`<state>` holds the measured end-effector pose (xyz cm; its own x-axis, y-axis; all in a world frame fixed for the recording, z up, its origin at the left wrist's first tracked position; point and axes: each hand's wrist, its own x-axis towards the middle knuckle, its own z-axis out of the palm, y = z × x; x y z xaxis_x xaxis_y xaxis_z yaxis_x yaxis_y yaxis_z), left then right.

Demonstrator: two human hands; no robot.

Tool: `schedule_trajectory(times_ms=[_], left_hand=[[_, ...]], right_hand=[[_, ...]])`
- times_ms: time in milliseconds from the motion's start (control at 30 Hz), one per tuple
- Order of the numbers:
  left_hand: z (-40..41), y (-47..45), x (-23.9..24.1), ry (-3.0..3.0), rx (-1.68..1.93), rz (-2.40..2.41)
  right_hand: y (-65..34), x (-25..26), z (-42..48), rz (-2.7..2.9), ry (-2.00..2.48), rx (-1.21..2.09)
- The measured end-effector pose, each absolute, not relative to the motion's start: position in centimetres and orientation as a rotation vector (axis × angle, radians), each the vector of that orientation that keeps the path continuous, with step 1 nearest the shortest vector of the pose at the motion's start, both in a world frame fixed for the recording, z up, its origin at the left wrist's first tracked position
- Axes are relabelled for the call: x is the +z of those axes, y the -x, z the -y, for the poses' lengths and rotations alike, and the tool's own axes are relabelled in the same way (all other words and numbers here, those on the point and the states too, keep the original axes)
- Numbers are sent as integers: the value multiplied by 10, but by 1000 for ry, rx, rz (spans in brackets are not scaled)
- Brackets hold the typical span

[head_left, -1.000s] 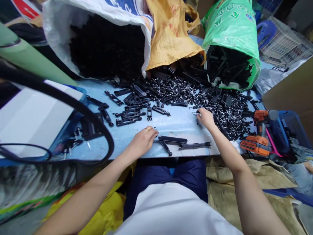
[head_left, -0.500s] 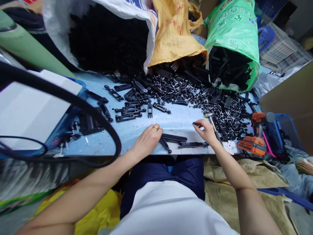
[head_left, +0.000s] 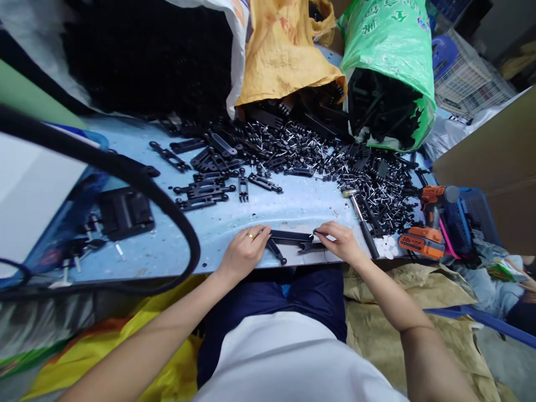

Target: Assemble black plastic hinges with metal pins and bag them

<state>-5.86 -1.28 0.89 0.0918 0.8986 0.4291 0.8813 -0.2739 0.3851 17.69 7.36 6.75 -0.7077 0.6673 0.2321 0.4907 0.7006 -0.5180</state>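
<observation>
Clock directions are taken from the long black bar, with 12 o'clock as the far side of the bench (head_left: 234, 223).

The long black bar (head_left: 291, 236) lies near the bench's front edge, between your two hands. Your left hand (head_left: 245, 250) is at 9 o'clock, thumb and fingertips drawn together over the bar's left end; that end is covered, so whether this grip clasps the bar or merely rests on it cannot be told. Your right hand (head_left: 338, 240) is at 3 o'clock, its grip pinching a small pin (head_left: 315, 233) with a dark head, right at the bar's other end; contact with the bar is uncertain.

A short black link (head_left: 276, 252) slants at 7 o'clock. A forked black piece (head_left: 310, 247) sits at 4 o'clock, partly hidden by your right hand.

At 3 o'clock, beyond your right hand, you have a hammer (head_left: 362, 221), then an orange cordless drill (head_left: 433, 215) farther out. A heap of loose pins (head_left: 310, 146) spreads from 12 to 2 o'clock. Black links (head_left: 205, 191) are grouped at 10 o'clock. Behind the heap, an orange sack (head_left: 288, 61) stands at 12 and a green bag (head_left: 389, 50) at 1 o'clock.
</observation>
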Motion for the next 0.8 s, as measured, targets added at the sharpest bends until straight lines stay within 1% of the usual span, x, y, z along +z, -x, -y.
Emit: schedule_trajectory(times_ms=[300, 500, 567, 700, 800], left_hand=[[18, 54, 7, -2310, 1187, -1834], [15, 54, 10, -2417, 1321, -1830], [15, 57, 11, -2420, 1339, -1832], [14, 71, 16, -2401, 1381, -1906], [14, 88, 19, -2303, 1452, -2075]], right_hand=[[-180, 74, -64, 2734, 843, 303], [-180, 61, -60, 2727, 661, 42], [-180, 56, -59, 2732, 643, 28], [-183, 49, -54, 2704, 724, 109], [-187, 46, -45, 2652, 760, 38]])
